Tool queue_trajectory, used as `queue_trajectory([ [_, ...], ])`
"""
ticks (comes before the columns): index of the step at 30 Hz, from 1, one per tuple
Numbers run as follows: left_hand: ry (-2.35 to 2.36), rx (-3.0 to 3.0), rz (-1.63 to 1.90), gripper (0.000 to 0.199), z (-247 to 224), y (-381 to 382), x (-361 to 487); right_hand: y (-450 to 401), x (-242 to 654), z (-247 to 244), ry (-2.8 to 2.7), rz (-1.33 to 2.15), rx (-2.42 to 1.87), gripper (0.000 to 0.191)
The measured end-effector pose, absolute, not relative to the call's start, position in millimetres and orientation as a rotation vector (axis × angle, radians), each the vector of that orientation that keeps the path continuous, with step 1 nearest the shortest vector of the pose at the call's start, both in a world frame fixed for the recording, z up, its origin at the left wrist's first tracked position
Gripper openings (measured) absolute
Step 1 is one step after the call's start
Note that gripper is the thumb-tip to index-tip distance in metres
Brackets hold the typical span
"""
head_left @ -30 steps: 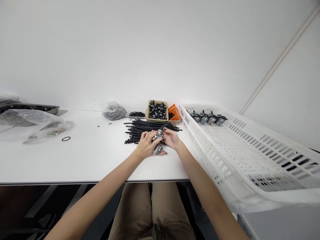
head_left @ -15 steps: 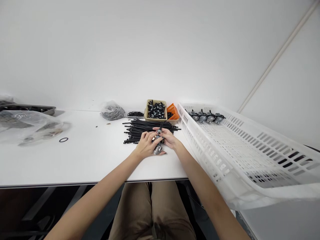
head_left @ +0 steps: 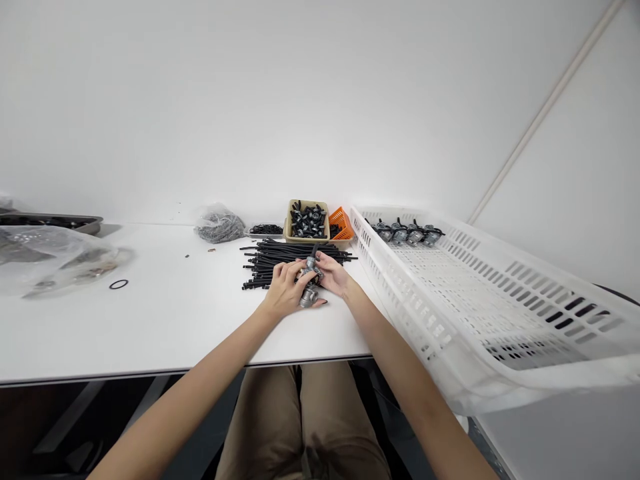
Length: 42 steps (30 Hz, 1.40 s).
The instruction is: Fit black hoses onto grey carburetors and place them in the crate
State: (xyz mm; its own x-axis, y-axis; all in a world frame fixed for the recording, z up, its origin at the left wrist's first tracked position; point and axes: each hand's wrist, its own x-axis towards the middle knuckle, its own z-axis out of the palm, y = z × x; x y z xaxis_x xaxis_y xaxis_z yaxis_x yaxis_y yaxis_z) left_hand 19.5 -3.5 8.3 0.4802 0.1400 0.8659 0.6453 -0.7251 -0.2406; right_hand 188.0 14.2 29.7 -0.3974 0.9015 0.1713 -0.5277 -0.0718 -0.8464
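Just in front of a pile of black rubber hoses (head_left: 270, 260), a small silvery metal carburetor (head_left: 309, 297) with a black stem on top is held above the table. Around its left side are the closed fingers of my left hand (head_left: 286, 288), the thumb reaching below it. My right hand (head_left: 334, 273) grips the upper right of the carburetor, its fingertips near the black stem. Part of the metal body is covered by my fingers.
A long white plastic crate (head_left: 430, 320) on the right holds several carburetors (head_left: 400, 232). Behind the hoses stand a beige bin (head_left: 327, 230) of black-and-metal parts and an orange basket (head_left: 341, 223). Plastic bags (head_left: 219, 223) and a black ring (head_left: 119, 284) lie leftward.
The whole view has shifted slightly. My right fingers have moved a little on the carburetor, and more of its upper metal part shows. Both hands still hold it.
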Motion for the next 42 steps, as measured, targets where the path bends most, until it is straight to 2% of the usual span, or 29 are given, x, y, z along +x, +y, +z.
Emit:
queue_trajectory([
  [5,-0.516,-2.200,-1.142,0.057,9,-5,22,7,184,34,-1.170,1.667,-0.573,0.045],
  [9,-0.586,-2.204,-1.180,0.057,9,-4,22,11,187,32,-1.124,1.712,-0.560,0.031],
  [16,-0.643,-2.164,-1.212,0.058,8,-2,19,18,191,27,-1.069,1.763,-0.474,0.021],
  [20,-0.643,-2.178,-1.218,0.061,7,-2,19,15,188,29,-1.140,1.722,-0.443,0.042],
  [23,-0.655,-2.171,-1.192,0.062,8,-3,20,14,186,28,-1.161,1.703,-0.474,0.048],
  [32,-0.599,-2.160,-1.178,0.058,11,-5,21,15,180,25,-1.088,1.601,-0.525,0.025],
  [36,-0.588,-2.185,-1.190,0.057,10,-4,22,12,174,26,-1.029,1.540,-0.554,0.024],
  [42,-0.596,-2.145,-1.202,0.059,9,-4,21,9,180,33,-1.139,1.640,-0.484,0.028],
])
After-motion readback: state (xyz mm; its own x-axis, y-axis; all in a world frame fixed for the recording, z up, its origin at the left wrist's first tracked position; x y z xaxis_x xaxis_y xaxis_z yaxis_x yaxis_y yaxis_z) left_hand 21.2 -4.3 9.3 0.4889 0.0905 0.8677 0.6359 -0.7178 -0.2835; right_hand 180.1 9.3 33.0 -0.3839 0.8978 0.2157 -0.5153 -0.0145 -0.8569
